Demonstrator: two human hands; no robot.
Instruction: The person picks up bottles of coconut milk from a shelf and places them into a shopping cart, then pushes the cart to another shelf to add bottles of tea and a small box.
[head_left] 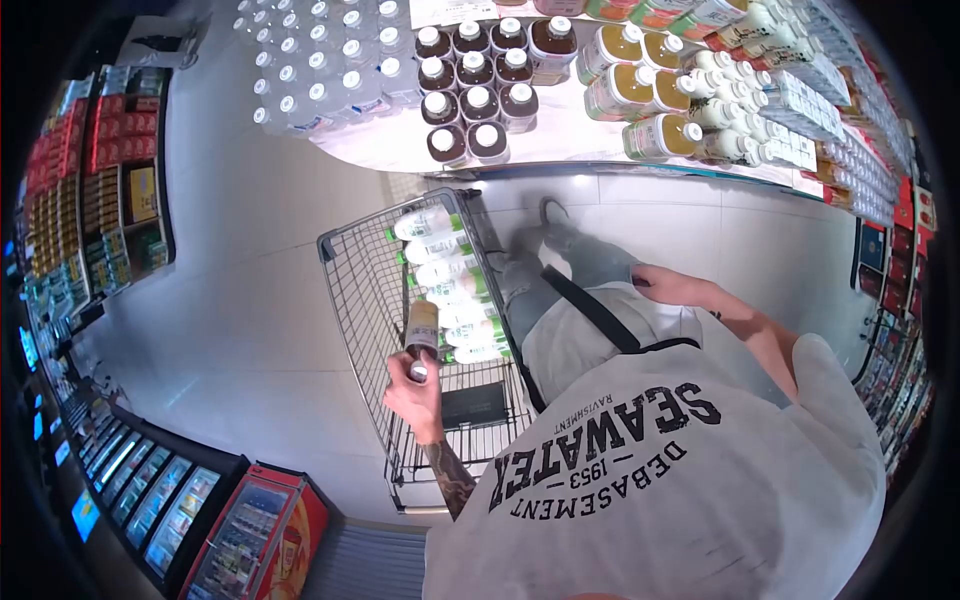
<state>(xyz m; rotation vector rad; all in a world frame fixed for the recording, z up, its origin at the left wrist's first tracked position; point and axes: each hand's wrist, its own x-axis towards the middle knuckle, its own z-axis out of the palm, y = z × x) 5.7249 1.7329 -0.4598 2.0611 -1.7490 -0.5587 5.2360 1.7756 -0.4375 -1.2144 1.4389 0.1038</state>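
Note:
My left hand (412, 388) is wrapped round the neck end of a brownish drink bottle (424, 325) with a pale cap and a printed label. The bottle is over the wire shopping cart (352, 300). Several white bottles with green caps (440, 248) lie on their sides in the cart, close to the held bottle. My right hand (672, 286) is down at my thigh, against my trousers. Its fingers are mostly hidden there, beside a small dark patch that I cannot make out.
Ahead stands a white display counter (385, 150) with clear water bottles (310, 100), dark drinks with white caps (478, 100) and yellow drinks (655, 135). Packed shelves (110, 170) line the left. A red drinks fridge (255, 530) stands at lower left on the tiled floor (230, 330).

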